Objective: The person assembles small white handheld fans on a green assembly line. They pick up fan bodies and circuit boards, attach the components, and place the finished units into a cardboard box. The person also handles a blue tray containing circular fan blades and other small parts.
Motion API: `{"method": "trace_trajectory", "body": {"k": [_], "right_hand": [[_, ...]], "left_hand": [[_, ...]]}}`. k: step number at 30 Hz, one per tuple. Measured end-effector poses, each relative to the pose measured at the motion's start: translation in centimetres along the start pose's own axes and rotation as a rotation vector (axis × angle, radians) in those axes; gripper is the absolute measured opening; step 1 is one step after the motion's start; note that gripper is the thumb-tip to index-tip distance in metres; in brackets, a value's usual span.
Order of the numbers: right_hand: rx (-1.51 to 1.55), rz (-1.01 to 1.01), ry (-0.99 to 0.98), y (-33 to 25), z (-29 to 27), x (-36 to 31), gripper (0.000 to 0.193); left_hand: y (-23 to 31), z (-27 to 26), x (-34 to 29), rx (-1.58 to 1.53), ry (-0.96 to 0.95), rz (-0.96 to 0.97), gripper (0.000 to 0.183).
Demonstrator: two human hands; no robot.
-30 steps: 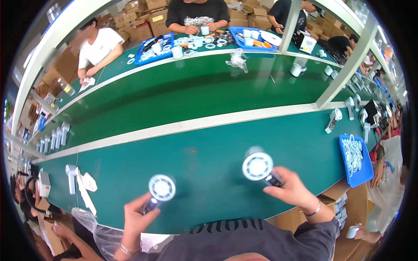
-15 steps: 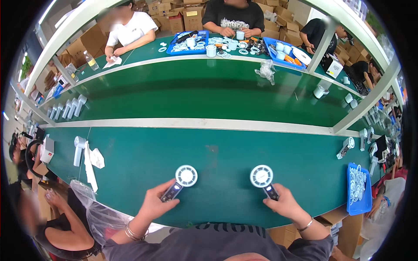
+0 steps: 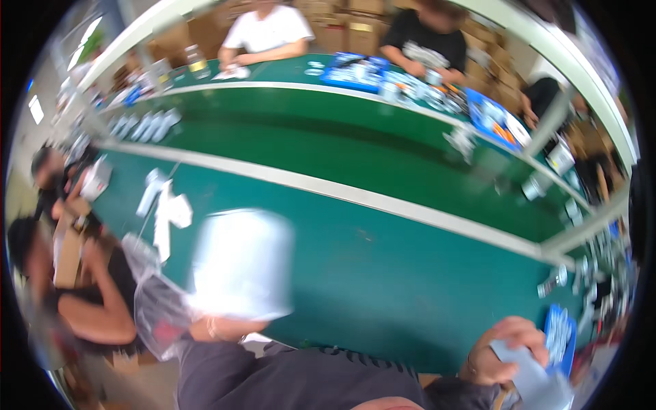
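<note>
Head: pale-blue piece (image 3: 543, 388) between right fingers (image 3: 527, 337), thumb (image 3: 504, 372).

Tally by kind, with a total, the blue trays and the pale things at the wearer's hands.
Blue trays: 3
Large blurred pale thing at the left hand: 1
Smaller pale thing in the right hand: 1
Total: 5

Factory assembly floor, and it's busy!
Long green workbench (image 3: 372, 277) here, workers (image 3: 270, 33) lined along it, blue trays (image 3: 350, 87) loaded with pale parts (image 3: 559, 333), and look, cardboard boxes (image 3: 362, 33) piled up behind.
</note>
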State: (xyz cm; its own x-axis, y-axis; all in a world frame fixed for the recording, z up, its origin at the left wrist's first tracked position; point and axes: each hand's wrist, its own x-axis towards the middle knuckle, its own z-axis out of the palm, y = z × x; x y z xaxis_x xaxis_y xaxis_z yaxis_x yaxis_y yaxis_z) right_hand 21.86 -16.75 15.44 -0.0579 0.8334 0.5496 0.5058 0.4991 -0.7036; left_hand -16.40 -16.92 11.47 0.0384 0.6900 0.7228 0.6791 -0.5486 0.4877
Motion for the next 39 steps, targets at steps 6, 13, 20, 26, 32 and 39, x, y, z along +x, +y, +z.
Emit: {"method": "trace_trajectory", "body": {"k": [6,13,20,26,32,39], "right_hand": [[0.068,0.152,0.077,11.1,1.1,-4.2,0.026],[-0.035,0.587,-0.759,11.5,3.3,-4.5,0.023],[0.256,0.091,0.043,1.0,0.2,1.7,0.022],[0.700,-0.169,0.589,-3.8,2.6,2.7,0.032],[0.596,-0.343,0.543,-3.1,1.6,1.4,0.034],[0.357,-0.488,0.199,-0.9,1.1,0.4,0.025]], "left_hand": [[-3.1,1.0,-0.8,-0.252,-0.502,-0.239,0.060],[-5.7,0.9,-4.6,-0.111,-0.691,-0.466,0.057],[-0.8,0.5,3.6,-0.142,0.054,-0.128,0.043],[1.9,1.1,3.5,-0.087,0.624,0.196,0.021],[4.8,2.8,7.4,-0.548,1.015,0.386,0.014],[0.8,6.4,1.7,-0.169,0.425,0.162,0.021]]}}
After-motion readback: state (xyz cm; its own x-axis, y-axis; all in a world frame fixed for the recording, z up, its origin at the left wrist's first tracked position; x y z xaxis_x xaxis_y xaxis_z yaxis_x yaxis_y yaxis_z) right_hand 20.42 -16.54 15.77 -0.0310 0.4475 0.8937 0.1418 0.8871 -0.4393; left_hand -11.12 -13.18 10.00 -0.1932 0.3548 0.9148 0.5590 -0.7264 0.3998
